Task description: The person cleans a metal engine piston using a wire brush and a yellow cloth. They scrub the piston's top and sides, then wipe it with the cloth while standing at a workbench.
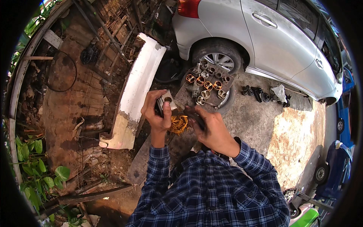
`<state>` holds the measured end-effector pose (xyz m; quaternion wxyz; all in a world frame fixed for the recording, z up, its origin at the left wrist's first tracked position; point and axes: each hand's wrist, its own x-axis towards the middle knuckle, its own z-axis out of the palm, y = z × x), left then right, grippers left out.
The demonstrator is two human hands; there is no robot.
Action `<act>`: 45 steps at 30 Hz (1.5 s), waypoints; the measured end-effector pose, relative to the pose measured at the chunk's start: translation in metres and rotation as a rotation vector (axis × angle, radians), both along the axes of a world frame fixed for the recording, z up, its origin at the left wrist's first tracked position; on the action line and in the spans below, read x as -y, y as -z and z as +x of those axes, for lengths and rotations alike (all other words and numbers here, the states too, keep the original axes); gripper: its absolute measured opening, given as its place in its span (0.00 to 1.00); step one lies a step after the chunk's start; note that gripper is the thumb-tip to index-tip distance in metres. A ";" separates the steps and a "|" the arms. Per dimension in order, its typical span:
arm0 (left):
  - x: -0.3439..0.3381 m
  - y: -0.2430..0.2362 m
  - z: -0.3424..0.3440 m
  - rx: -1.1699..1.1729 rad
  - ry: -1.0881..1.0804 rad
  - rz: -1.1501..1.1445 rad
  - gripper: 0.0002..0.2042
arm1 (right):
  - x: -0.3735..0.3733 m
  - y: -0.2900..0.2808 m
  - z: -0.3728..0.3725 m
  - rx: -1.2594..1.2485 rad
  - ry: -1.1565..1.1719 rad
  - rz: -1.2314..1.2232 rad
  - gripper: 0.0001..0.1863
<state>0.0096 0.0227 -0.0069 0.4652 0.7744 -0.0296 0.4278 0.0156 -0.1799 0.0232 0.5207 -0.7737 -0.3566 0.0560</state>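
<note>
A black basin point(168, 70) is seen on the ground between the white panel point(141, 72) and the rear of the silver car point(217, 22); its inside is too dark for any contents to be told. A crumpled black bag point(89, 55) is found farther left, and what it may hold cannot be told. On the paving right of the board, a white bag point(279, 93) is laid beside a row of black parts point(260, 94).

The board point(184, 90) is laid partly over a loose wheel point(228, 100), near the car's rear wheel point(221, 58). Many pistons point(208, 86) are spread across it, several touched with orange, and a few are set close to its near edge.

A silvery metal piece point(172, 103) with a round hole is held by the left hand point(156, 115) in the air, just off the board's left corner; it is pinched, with the thumb pressed on the near face and the fingers wrapped behind. The right hand point(215, 131) is closed, its fingers curled around a dark object point(199, 120) whose kind cannot be told, near the metal piece. Below and between the hands, a tangle of yellow strands point(178, 125) is seen, and both forearms are covered by the sleeves of a blue checked shirt point(208, 185)
</note>
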 end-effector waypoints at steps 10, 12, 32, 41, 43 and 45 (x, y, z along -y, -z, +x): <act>-0.001 -0.011 0.003 -0.022 -0.018 0.032 0.15 | 0.002 0.005 0.000 0.085 -0.022 -0.021 0.36; 0.004 -0.009 0.002 -0.071 -0.010 0.019 0.15 | 0.001 0.008 0.004 0.062 0.014 0.005 0.38; -0.007 -0.006 0.009 -0.411 0.439 -1.414 0.21 | -0.009 0.026 0.007 0.322 0.314 0.031 0.30; 0.009 -0.015 -0.005 -0.346 0.288 -1.088 0.18 | 0.019 0.011 0.008 0.038 0.424 0.156 0.17; 0.011 -0.017 -0.005 -0.338 0.227 -1.100 0.17 | 0.023 0.012 0.002 -0.067 0.393 0.096 0.17; 0.010 -0.020 -0.003 -0.305 0.205 -0.921 0.16 | 0.024 0.013 -0.003 -0.029 0.361 0.083 0.17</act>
